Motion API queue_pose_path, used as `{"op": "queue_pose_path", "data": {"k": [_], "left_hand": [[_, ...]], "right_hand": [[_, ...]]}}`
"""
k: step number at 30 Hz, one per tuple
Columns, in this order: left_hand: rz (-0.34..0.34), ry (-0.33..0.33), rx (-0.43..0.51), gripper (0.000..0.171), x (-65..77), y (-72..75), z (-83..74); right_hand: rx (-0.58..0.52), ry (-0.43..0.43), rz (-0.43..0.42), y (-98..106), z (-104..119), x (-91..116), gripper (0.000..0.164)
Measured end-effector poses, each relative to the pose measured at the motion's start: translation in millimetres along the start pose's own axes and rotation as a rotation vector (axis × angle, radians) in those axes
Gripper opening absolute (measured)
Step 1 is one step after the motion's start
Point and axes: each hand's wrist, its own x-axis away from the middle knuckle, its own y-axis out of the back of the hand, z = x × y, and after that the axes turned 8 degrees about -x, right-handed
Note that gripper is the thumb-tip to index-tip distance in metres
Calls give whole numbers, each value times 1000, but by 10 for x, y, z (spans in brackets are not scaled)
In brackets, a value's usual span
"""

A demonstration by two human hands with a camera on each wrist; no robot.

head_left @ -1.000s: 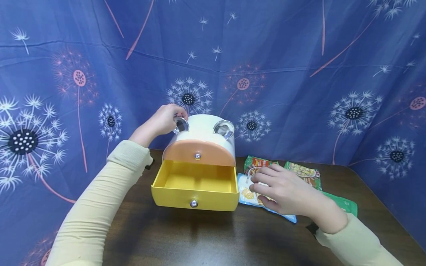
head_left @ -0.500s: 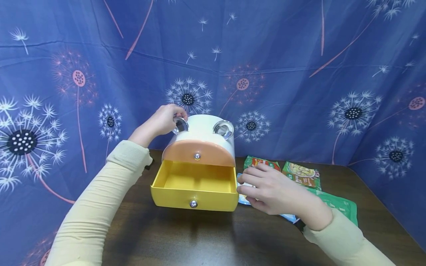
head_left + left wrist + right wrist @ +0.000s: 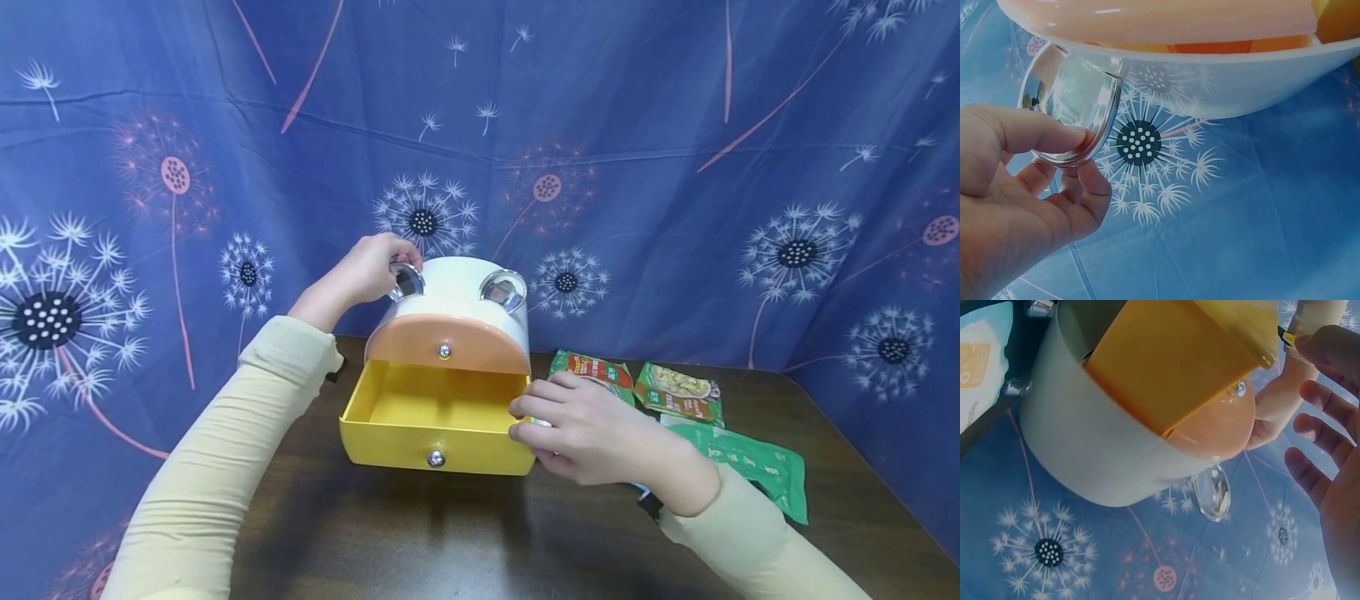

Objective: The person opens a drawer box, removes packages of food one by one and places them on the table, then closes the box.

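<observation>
A white rounded storage box has a closed orange upper drawer and a pulled-out yellow lower drawer, with a bare inside showing. Two shiny silver rings with mirrored faces stick up from its top. My left hand pinches the left silver ring between thumb and fingers. At the yellow drawer's right front corner hovers my right hand, its fingers loosely bent. In the right wrist view nothing lies between those fingers. The right silver ring stands free.
To the right of the box lie a red-and-green packet, a green-and-brown packet and a green pouch on the dark wooden table. A white-and-blue packet is mostly hidden by my right hand. Blue dandelion-patterned cloth hangs behind.
My right hand has moved left from over the packets to the yellow drawer's right corner, uncovering more of the green pouch. My left hand has stayed on the silver ring.
</observation>
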Motion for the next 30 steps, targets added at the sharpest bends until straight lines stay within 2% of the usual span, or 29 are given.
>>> {"op": "queue_pose_path", "data": {"k": [16, 30], "left_hand": [[-16, -12, 4, 42, -3, -9, -2], [-15, -13, 6, 41, 10, -3, -14]], "right_hand": [[-19, 51, 8, -140, 55, -191, 15], [-2, 83, 53, -319, 145, -301, 20]]}}
